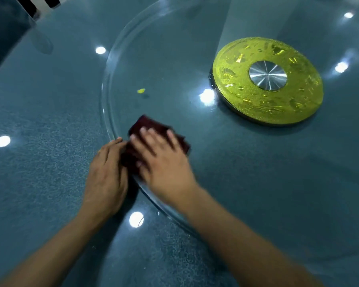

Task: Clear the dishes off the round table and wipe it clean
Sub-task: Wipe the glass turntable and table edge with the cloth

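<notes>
A dark maroon cloth [151,126] lies on the near-left edge of a clear glass turntable [112,65] that sits on the round teal table [39,141]. My right hand [164,160] presses flat on the cloth with straight fingers, blurred by motion. My left hand [107,175] rests beside it at the glass rim, fingertips touching the cloth's left edge. A small yellow scrap [141,91] lies on the glass beyond the cloth.
The turntable's yellow-green hub [236,85] with a silver centre cap [267,75] sits at the right. Ceiling lights reflect as bright spots on the glossy surface. A dark chair back [0,27] stands past the table's far-left edge.
</notes>
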{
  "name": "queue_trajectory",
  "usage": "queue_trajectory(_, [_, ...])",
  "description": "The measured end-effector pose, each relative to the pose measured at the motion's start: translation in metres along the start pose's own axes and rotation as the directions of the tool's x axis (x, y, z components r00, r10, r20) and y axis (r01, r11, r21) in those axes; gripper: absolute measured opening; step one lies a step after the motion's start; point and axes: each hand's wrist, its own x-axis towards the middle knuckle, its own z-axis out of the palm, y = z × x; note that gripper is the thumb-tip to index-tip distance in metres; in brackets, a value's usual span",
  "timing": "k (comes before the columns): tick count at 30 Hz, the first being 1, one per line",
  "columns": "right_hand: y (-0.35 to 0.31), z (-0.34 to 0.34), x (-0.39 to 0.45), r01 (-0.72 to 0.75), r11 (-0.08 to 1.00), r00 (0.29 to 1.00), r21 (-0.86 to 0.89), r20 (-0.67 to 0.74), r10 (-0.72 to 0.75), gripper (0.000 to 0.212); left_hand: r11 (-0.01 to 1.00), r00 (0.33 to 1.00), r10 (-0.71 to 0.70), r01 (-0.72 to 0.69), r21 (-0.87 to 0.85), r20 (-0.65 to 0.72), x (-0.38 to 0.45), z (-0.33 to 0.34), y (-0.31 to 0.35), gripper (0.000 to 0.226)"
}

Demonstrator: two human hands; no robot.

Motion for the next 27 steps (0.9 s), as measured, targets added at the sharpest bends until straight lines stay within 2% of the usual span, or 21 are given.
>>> queue_trajectory(3, [-0.023,0.002,-0.022,0.012,0.999,0.999,0.046,0.031,-0.013,0.058,0.997,0.998,-0.053,0.051,-0.056,-0.039,-0.003,-0.006,0.006,0.051])
queue_trajectory(7, [0.033,-0.005,-0.022,0.065,0.997,0.998,0.048,-0.016,-0.064,0.056,0.992,0.991,-0.114,0.11,-0.054,-0.075,-0.003,-0.009,0.005,0.043])
queue_trajectory(8, [0.057,-0.008,-0.02,0.005,1.0,0.999,0.024,-0.035,-0.005,0.056,0.995,0.993,-0.091,0.088,-0.039,-0.076,-0.002,-0.009,0.002,0.039])
queue_trajectory(10, [0.116,-0.021,-0.016,-0.212,0.977,0.976,-0.032,-0.054,0.21,0.059,0.999,0.997,-0.048,0.047,-0.021,-0.068,-0.002,-0.009,0.0,0.032])
queue_trajectory(13, [0.199,-0.044,-0.004,-0.509,0.86,0.86,-0.039,-0.074,0.505,0.066,1.0,0.999,-0.008,0.008,0.001,-0.049,-0.007,-0.01,0.003,0.024])
queue_trajectory(15, [0.229,-0.053,0.007,-0.62,0.784,0.783,-0.028,-0.084,0.616,0.07,1.0,0.999,0.024,-0.024,0.008,-0.037,-0.013,-0.01,0.003,0.021])
queue_trajectory(18, [0.227,-0.055,0.023,-0.705,0.709,0.707,-0.015,-0.085,0.702,0.071,0.998,0.998,0.06,-0.059,0.018,-0.033,-0.017,-0.01,0.001,0.021])
queue_trajectory(20, [0.198,-0.048,0.03,-0.665,0.746,0.744,-0.021,-0.099,0.66,0.071,0.997,0.997,0.073,-0.072,0.023,-0.029,-0.02,-0.009,0.002,0.023])
queue_trajectory(24, [0.092,-0.016,0.032,-0.339,0.94,0.938,-0.035,-0.086,0.335,0.062,0.998,0.998,0.057,-0.057,-0.002,-0.033,-0.019,-0.01,0.001,0.02])
queue_trajectory(27, [0.042,-0.001,0.025,-0.201,0.978,0.978,-0.051,-0.071,0.197,0.059,0.999,0.998,0.048,-0.047,0.012,-0.037,-0.012,-0.012,-0.003,0.019])
